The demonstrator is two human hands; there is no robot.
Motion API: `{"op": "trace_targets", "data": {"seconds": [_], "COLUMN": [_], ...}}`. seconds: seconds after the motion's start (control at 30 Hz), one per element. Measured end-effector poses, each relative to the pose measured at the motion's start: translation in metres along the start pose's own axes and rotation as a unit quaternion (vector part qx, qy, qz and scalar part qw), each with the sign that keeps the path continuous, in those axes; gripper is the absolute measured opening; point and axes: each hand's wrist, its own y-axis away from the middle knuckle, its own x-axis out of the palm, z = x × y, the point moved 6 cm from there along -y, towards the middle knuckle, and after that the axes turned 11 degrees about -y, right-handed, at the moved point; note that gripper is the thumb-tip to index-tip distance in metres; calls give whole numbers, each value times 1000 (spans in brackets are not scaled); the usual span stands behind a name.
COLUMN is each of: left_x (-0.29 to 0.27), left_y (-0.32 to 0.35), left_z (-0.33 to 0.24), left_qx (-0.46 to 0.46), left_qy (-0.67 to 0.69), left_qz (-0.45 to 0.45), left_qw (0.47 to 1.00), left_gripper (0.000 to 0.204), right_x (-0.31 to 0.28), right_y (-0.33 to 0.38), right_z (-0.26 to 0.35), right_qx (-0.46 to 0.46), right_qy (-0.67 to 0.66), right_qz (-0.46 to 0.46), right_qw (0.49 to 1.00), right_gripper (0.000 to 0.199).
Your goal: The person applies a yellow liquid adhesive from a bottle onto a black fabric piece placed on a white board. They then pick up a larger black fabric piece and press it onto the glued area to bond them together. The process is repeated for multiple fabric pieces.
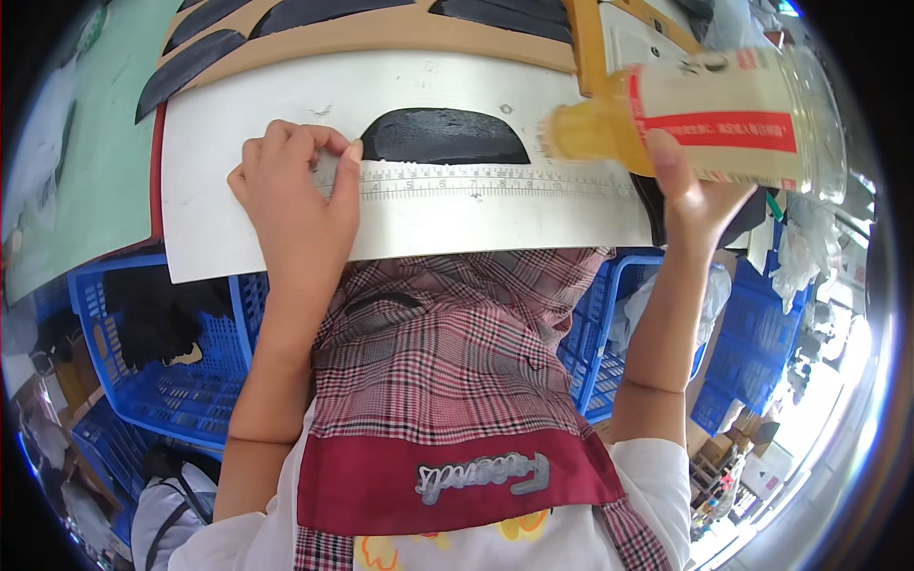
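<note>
A steel ruler lies flat across a white sheet, below a black insole-shaped piece. A clear plastic bottle of orange liquid is tipped sideways, cap end left.

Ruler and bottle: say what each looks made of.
The ruler under the left hand looks like clear, glossy plastic; the surface shows through its markings. The bottle in the right hand seems to be see-through plastic with an orange cap and paper-like label.

Under your left hand lies a matt, brushed metal ruler on a smooth grey sheet. The black piece looks rough and matt. Your right hand grips a glossy clear plastic bottle. Your apron is checked cloth.
</note>
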Motion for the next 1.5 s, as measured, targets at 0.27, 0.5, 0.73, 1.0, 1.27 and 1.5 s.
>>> {"op": "trace_targets", "data": {"seconds": [0.27,0.5,0.73,1.0,1.27,1.5], "left_x": [-1,-2,-12,-15,-14,-15], "left_y": [0,1,2,20,20,14], "left_z": [-2,-1,3,-17,-19,-16], "left_qx": [4,2,22,87,58,42], "left_qy": [-4,3,43,-72,-35,3], "left_qz": [4,9,25,-43,-57,-31], "left_qw": [1000,1000,999,993,996,999], "left_gripper": [11,11,13,31,20,13], "right_x": [59,1,-28,17,34,45], "right_y": [5,2,7,47,65,71], "right_z": [7,-6,-15,-25,-35,-38], "right_qx": [-17,65,142,228,254,266], "right_qy": [88,99,-247,-361,-393,-402], "right_qz": [147,57,-212,-156,-102,-81], "right_qw": [985,991,935,891,878,872], "right_gripper": [61,64,72,75,75,80]}}
